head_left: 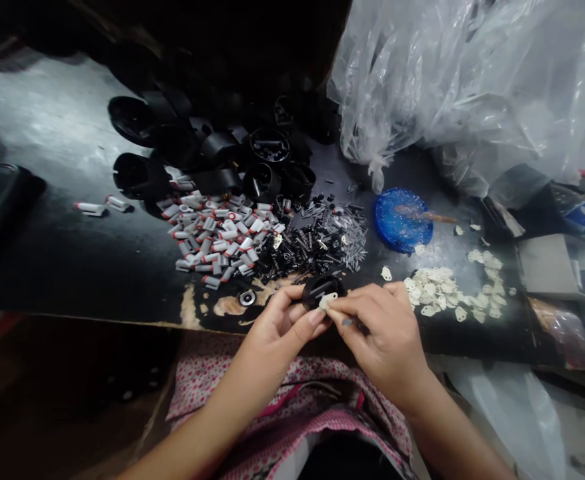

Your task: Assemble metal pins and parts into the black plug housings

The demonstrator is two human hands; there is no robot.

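Note:
Near the table's front edge, my left hand [292,323] is wrapped round a round black cup-like part [317,288]. My right hand [379,327] pinches a small cream-coloured flat piece [328,300] at the opening of that black part. A small grey tip shows between the right fingers; what it belongs to is hidden. Beyond the left hand lies a pile of grey tubes with red ends [217,233]. Black springs [302,247] and small grey pieces [349,230] are heaped beside them. More cream pieces [437,290] are spread right of my right hand.
A blue round lid [402,220] with glossy paste and a stick stands behind the cream pieces. Black round housings [172,143] cluster at the back. Clear plastic bags [397,80] fill the back right. A metal ring [247,298] lies near the front edge, and a box [547,267] at right.

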